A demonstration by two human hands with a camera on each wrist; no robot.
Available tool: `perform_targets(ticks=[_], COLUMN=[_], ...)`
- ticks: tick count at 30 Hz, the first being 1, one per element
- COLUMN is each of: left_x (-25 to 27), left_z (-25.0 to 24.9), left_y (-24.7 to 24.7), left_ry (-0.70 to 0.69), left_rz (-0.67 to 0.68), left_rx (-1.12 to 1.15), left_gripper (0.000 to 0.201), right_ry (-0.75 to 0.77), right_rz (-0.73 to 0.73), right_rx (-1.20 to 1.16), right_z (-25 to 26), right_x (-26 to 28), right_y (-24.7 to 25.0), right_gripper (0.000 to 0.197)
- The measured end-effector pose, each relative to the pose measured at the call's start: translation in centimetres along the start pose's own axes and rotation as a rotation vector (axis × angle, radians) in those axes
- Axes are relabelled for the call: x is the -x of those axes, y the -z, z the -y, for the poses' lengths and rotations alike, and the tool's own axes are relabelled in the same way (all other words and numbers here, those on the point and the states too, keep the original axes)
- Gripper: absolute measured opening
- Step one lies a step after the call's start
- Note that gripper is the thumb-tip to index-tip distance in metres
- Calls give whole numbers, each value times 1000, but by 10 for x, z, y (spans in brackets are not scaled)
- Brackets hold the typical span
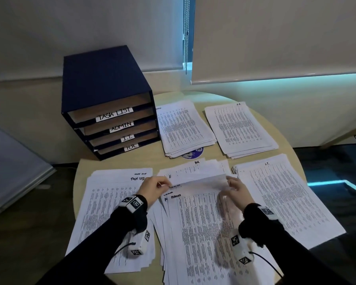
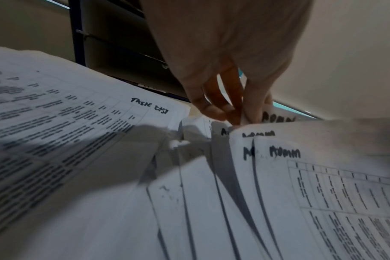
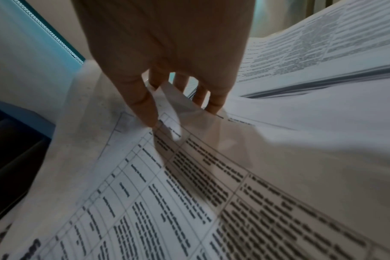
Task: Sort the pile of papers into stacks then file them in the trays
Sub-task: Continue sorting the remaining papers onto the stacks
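A loose pile of printed sheets (image 1: 199,233) lies in front of me on the round table (image 1: 218,97); its top sheets are hand-marked ADMIN (image 2: 285,153). My left hand (image 1: 169,184) pinches the far left corner of the top sheet (image 1: 201,181). My right hand (image 1: 229,182) pinches its far right corner. That far edge is lifted and curls back toward me. In the left wrist view my left hand (image 2: 236,116) pinches the corner at the ADMIN mark. In the right wrist view my right hand (image 3: 180,114) holds the raised corner (image 3: 174,98). The navy tray unit (image 1: 103,89) stands at the back left.
The trays are labelled TASK LIST, ADMIN, I.T. and H.R. from top to bottom. Sorted stacks surround the pile: Task List (image 1: 109,202) on the left, I.T. (image 1: 286,198) on the right, H.R. (image 1: 238,128) at the back right, another (image 1: 183,128) beside the trays, partly over a purple disc (image 1: 194,154).
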State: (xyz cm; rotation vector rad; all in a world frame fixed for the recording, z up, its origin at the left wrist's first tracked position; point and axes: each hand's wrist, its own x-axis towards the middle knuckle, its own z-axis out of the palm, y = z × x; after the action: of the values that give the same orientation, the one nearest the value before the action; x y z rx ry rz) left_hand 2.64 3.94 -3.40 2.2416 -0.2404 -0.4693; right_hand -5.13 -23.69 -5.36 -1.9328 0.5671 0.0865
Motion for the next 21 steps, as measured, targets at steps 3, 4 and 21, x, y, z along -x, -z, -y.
perform_targets(ticks=[3,4,21], left_x=[-1,0,-16], left_z=[5,3,-7], left_y=[2,2,2], left_ry=[55,54,-70], left_rz=[136,172,41], left_rx=[31,13,-454], left_gripper=[22,22,16], right_ry=[-18,-28,-91], right_rz=[26,36,22], right_rx=[-57,-70,-168], right_z=[3,4,-5], right_x=[3,3,10], right_y=[0,0,13], right_gripper=[24,23,45])
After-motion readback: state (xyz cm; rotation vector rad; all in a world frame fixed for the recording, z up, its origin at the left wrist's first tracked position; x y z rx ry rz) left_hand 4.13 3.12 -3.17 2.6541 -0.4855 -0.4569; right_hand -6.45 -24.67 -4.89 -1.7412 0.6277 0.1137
